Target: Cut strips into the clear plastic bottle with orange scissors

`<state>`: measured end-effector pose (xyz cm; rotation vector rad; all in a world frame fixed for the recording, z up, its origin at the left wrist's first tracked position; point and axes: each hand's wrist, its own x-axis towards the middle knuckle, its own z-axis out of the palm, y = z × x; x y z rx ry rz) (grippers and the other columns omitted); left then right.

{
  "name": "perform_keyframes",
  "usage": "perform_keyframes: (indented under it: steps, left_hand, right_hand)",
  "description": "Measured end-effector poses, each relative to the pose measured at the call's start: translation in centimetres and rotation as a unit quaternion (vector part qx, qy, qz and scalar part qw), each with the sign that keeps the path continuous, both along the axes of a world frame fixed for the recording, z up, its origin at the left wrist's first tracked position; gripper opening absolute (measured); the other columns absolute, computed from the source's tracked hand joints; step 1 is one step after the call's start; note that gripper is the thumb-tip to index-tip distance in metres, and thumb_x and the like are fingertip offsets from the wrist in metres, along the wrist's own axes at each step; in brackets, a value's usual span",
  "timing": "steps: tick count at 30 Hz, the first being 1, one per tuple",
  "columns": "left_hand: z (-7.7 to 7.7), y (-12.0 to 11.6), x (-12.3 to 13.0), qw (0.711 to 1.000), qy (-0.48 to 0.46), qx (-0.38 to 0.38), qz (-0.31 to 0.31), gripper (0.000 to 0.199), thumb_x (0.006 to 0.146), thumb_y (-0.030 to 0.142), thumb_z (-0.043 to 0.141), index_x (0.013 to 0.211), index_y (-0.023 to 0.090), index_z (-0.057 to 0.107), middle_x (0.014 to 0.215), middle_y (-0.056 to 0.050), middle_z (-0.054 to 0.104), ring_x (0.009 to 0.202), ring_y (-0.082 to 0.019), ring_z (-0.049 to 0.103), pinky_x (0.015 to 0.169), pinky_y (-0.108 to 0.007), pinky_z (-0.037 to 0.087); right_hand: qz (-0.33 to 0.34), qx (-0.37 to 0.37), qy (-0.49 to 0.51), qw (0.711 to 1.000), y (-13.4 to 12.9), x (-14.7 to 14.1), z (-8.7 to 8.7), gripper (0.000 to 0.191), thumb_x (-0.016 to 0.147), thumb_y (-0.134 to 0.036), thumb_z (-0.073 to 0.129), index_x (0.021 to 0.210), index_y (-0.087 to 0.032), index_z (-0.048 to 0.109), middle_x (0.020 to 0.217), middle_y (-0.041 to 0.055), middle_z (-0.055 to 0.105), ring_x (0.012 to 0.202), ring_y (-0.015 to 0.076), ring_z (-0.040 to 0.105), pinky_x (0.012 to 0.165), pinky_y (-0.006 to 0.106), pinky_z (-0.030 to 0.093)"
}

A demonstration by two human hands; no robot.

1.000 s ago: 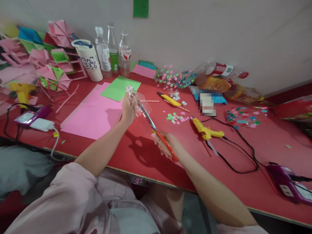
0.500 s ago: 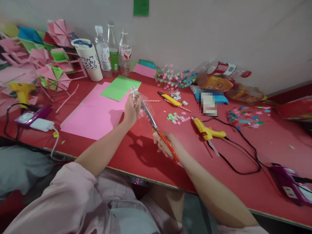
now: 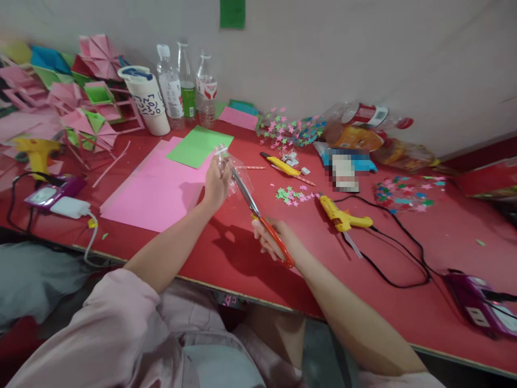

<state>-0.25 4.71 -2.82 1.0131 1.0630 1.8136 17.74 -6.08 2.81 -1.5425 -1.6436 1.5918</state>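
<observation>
My right hand [image 3: 272, 237] is wrapped round the orange handles of a pair of scissors [image 3: 245, 191]. The blades point up and to the left, against a clear plastic bottle piece [image 3: 241, 175]. My left hand [image 3: 217, 182] grips this piece by its upper end, where a whitish bottle neck seems to show. Whether the blades are closed on the plastic I cannot tell. Both hands are above the red table [image 3: 238, 269]. Pink paper sheets [image 3: 149, 188] and a green sheet [image 3: 200, 146] lie to the left of and behind my left hand.
To the right lie a yellow glue gun [image 3: 343, 215] with a black cord, paper stars [image 3: 293, 195] and a yellow utility knife [image 3: 283, 165]. Upright bottles [image 3: 207, 91] and a cream tumbler [image 3: 147, 102] stand at the back. Purple power strips [image 3: 480, 304] sit right and left.
Almost nothing differs. The view has shifted slightly; both hands keep their hold on the scissors and the plastic.
</observation>
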Motion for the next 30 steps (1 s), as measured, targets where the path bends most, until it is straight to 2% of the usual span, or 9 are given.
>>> perform_keyframes:
  steps: [3, 7, 20, 25, 30]
  left_hand:
    - [0.03, -0.35, 0.16, 0.996, 0.075, -0.002, 0.040, 0.015, 0.089, 0.035, 0.066, 0.093, 0.024, 0.058, 0.071, 0.002, 0.059, 0.060, -0.011, 0.053, 0.061, -0.028, 0.044]
    - [-0.02, -0.59, 0.23, 0.989, 0.132, 0.003, 0.061, 0.012, 0.088, 0.033, 0.064, 0.094, 0.024, 0.057, 0.073, 0.001, 0.063, 0.062, -0.013, 0.057, 0.065, -0.030, 0.045]
    - [-0.84, -0.25, -0.14, 0.984, 0.169, -0.006, 0.052, 0.011, 0.090, 0.032, 0.059, 0.097, 0.025, 0.055, 0.081, -0.001, 0.065, 0.070, -0.014, 0.061, 0.068, -0.030, 0.047]
    - [-0.86, -0.15, -0.04, 0.981, 0.177, -0.007, 0.076, 0.011, 0.091, 0.032, 0.059, 0.100, 0.025, 0.058, 0.077, 0.000, 0.065, 0.066, -0.014, 0.060, 0.067, -0.031, 0.048]
    - [-0.75, -0.77, -0.31, 0.974, 0.220, 0.007, 0.055, 0.018, 0.086, 0.020, 0.061, 0.103, 0.024, 0.061, 0.081, -0.001, 0.066, 0.070, -0.015, 0.059, 0.069, -0.032, 0.049]
  right_hand:
    - [0.022, 0.002, 0.019, 1.000, 0.21, 0.25, -0.21, 0.051, 0.086, -0.069, 0.059, 0.067, -0.023, 0.049, 0.036, -0.0124, 0.037, 0.028, 0.0064, 0.037, 0.053, 0.026, 0.052]
    - [0.025, 0.004, 0.027, 0.999, 0.32, 0.43, -0.27, 0.055, 0.083, -0.075, 0.059, 0.068, -0.023, 0.050, 0.036, -0.0124, 0.037, 0.029, 0.0064, 0.037, 0.053, 0.026, 0.053]
    - [0.006, 0.003, -0.007, 1.000, -0.06, 0.00, 0.22, 0.049, 0.090, -0.064, 0.060, 0.065, -0.024, 0.046, 0.035, -0.0111, 0.037, 0.026, 0.0074, 0.037, 0.041, 0.023, 0.046]
    - [0.022, -0.006, 0.015, 1.000, 0.20, 0.18, 0.19, 0.050, 0.091, -0.065, 0.057, 0.064, -0.024, 0.046, 0.034, -0.0119, 0.035, 0.026, 0.0066, 0.036, 0.048, 0.023, 0.051]
    - [0.014, -0.009, 0.024, 1.000, 0.57, 0.39, -0.06, 0.051, 0.090, -0.067, 0.058, 0.066, -0.023, 0.050, 0.035, -0.0123, 0.036, 0.028, 0.0061, 0.037, 0.056, 0.025, 0.055]
